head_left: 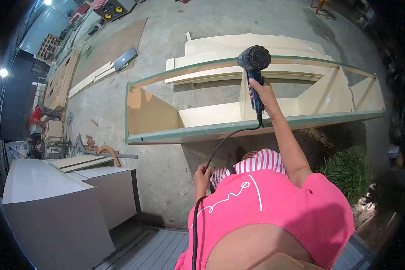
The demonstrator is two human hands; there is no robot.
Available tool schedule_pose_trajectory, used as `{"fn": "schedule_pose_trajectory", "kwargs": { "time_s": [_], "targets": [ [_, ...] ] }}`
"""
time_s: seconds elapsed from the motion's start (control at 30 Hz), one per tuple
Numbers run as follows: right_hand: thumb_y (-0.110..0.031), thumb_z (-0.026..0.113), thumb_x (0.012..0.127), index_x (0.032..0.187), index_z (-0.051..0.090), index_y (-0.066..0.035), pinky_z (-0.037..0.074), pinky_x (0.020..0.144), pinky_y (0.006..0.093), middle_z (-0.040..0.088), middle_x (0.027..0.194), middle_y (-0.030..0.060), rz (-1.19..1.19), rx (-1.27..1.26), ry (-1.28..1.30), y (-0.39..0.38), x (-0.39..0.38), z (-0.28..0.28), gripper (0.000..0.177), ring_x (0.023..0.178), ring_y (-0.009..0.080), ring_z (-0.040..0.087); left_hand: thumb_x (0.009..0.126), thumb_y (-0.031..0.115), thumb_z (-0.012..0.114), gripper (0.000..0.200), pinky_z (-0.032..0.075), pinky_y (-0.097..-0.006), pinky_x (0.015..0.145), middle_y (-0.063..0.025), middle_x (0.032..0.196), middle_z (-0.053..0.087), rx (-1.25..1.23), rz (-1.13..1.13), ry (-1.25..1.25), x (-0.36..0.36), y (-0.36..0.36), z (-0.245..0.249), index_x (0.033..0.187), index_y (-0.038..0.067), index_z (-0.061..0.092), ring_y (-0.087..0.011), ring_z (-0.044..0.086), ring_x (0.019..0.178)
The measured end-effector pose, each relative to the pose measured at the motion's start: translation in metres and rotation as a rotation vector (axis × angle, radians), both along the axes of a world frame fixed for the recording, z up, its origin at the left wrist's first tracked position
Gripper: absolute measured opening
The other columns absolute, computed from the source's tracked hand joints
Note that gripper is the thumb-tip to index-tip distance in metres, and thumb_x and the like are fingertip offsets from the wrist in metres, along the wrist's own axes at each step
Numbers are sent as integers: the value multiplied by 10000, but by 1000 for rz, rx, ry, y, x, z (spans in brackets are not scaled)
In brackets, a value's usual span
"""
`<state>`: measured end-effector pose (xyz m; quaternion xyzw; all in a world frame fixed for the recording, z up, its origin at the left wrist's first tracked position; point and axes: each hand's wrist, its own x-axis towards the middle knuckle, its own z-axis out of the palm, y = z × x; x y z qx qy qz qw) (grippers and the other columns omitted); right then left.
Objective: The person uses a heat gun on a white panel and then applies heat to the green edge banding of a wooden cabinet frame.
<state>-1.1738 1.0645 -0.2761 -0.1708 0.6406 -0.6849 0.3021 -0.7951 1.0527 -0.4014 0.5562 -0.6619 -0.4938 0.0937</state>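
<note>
My right hand is wrapped round the handle of a dark blue heat gun, its round black end facing up. The tool is above a long wooden cabinet frame with green edging, lying open side up, its inner boards dividing it into compartments. From the base of the handle a black power cord curves down to my left hand. There, my fingers are closed on the cord, close to my waist. Below that hand, the cord runs on over my pink top.
Behind the frame lie pale wooden boards. At lower left stand grey-white panels, with wood offcuts nearby. Green grass-like material is at right. Another person crouches far left. A speaker stands at the back.
</note>
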Motion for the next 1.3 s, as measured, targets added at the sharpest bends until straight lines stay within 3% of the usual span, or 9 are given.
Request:
{"fn": "schedule_pose_trajectory", "kwargs": {
  "time_s": [0.4, 0.57, 0.63, 0.7, 0.83, 0.97, 1.1, 1.23, 1.3],
  "targets": [
    [-311, 671, 802, 938, 527, -32, 470, 505, 224, 555, 720, 23, 29, 12, 6, 2, -1, -6, 343, 582, 79, 547, 815, 232, 639, 286, 486, -338, 689, -169, 842, 666, -16, -41, 5, -2, 7, -12, 981, 1, 626, -254, 651, 780],
    [-283, 660, 817, 941, 532, -26, 465, 497, 216, 567, 748, 25, -25, 22, -2, 2, -6, -12, 313, 588, 71, 546, 829, 216, 626, 267, 482, -312, 675, -152, 817, 666, -3, -9, 49, -2, 11, -7, 969, -11, 626, -203, 643, 748],
    [-281, 659, 817, 975, 517, -20, 465, 490, 223, 566, 753, 28, 73, -24, -75, 3, -11, -13, 336, 586, 74, 543, 838, 206, 618, 252, 473, -295, 667, -131, 778, 657, 13, -35, 2, -7, 17, 4, 962, -14, 626, -167, 621, 722],
    [-275, 654, 821, 975, 519, -22, 462, 486, 224, 563, 743, 27, 1, -22, -70, 6, -8, -8, 325, 588, 74, 542, 848, 199, 609, 242, 461, -293, 651, -112, 748, 647, 11, -36, 142, -8, 22, 4, 951, -20, 620, -146, 591, 693],
    [-278, 642, 829, 983, 518, -28, 467, 498, 219, 567, 754, 29, -143, -150, -29, 18, 3, 15, 318, 601, 74, 547, 865, 205, 590, 246, 448, -300, 633, -126, 767, 645, 111, -161, -12, -7, 17, 26, 936, -30, 613, -148, 574, 689],
    [-278, 640, 831, 997, 499, -37, 476, 507, 214, 566, 763, 23, -254, -218, -27, 42, -3, 40, 324, 600, 73, 549, 870, 236, 590, 274, 452, -312, 640, -149, 793, 648, 25, -316, 66, -8, -7, 29, 939, -28, 612, -178, 584, 701],
    [-310, 644, 815, 908, 505, -44, 470, 482, 235, 536, 715, 16, -438, -221, -19, 82, -13, 36, 314, 558, 82, 536, 877, 188, 584, 234, 438, -284, 629, -106, 752, 622, 33, -359, 111, -24, -22, 53, 959, -30, 605, -142, 544, 683],
    [-320, 647, 801, 893, 516, -39, 461, 493, 238, 551, 711, 32, -551, -86, -13, 141, -12, 28, 323, 545, 96, 544, 874, 182, 590, 235, 430, -278, 619, -86, 733, 607, 20, -467, 118, -41, -9, 65, 978, -28, 594, -133, 524, 668],
    [-344, 655, 781, 932, 528, -12, 462, 512, 265, 592, 759, 71, -631, 161, 143, 173, -19, 21, 386, 565, 119, 570, 875, 192, 596, 275, 430, -279, 641, -93, 781, 618, 58, -529, 83, -50, 0, 62, 1014, -45, 578, -129, 528, 708]
  ]
}}
